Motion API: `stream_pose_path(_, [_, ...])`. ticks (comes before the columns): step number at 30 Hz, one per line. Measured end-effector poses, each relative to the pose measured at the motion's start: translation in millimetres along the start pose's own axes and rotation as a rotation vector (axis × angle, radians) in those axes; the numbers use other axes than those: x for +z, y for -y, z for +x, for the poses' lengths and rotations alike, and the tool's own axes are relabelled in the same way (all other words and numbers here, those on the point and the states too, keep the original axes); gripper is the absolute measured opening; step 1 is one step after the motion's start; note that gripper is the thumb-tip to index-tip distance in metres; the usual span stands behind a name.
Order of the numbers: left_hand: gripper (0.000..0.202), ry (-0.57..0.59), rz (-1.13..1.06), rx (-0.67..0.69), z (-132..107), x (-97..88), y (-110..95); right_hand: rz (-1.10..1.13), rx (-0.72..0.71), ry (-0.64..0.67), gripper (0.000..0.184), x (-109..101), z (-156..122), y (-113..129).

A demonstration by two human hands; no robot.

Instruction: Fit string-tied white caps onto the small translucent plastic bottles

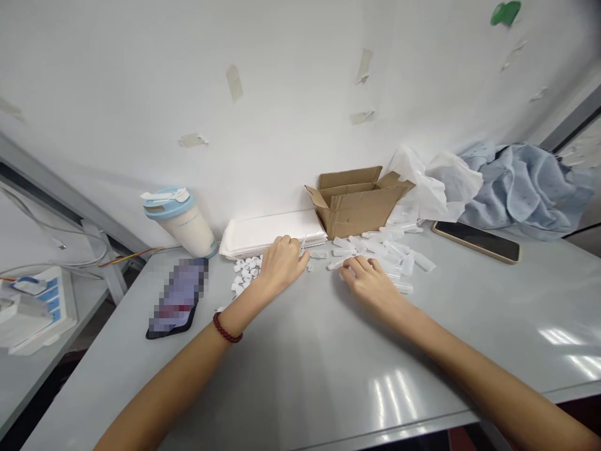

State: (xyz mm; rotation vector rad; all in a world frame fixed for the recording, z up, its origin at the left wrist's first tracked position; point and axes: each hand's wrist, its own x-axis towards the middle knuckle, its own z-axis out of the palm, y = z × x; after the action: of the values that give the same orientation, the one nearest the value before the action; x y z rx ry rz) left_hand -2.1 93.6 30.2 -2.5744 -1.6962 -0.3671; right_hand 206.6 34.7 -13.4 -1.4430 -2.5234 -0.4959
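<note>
My left hand (pixel 280 264) rests knuckles-up on the grey table (pixel 300 363), fingers curled under, beside a heap of several small white plastic caps (pixel 245 274) and just in front of a flat stack of white sheets (pixel 272 233). What its fingers hold is hidden. My right hand (pixel 369 280) lies on the table with fingers bent down at the edge of a pile of several clear plastic tubes (pixel 392 250), its fingertips touching one of them. A red bead bracelet (pixel 226 329) circles my left wrist.
An open cardboard box (pixel 357 200) stands at the back against the white wall. A lidded cup (pixel 181 220) and a phone (pixel 178 299) lie to the left, another phone (pixel 476 241) to the right, with white plastic wrap (pixel 432 181) and blue cloth (pixel 526 185) behind.
</note>
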Motion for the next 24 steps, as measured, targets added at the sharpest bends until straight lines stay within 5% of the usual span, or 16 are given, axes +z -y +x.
stream_pose_path(6, [0.027,0.053,0.074,-0.061,10.0,-2.8,-11.6,-0.031,0.036,0.129,0.027,-11.5,3.0,10.3])
stream_pose_path(11, [0.024,0.047,0.004,-0.123,3.7,-20.1,3.2,0.009,0.018,0.121,0.026,-15.6,-1.3,13.4])
stream_pose_path(24, [0.045,0.029,-0.109,0.136,-23.8,-9.2,34.0,0.355,0.049,0.037,0.024,-6.9,1.5,14.5])
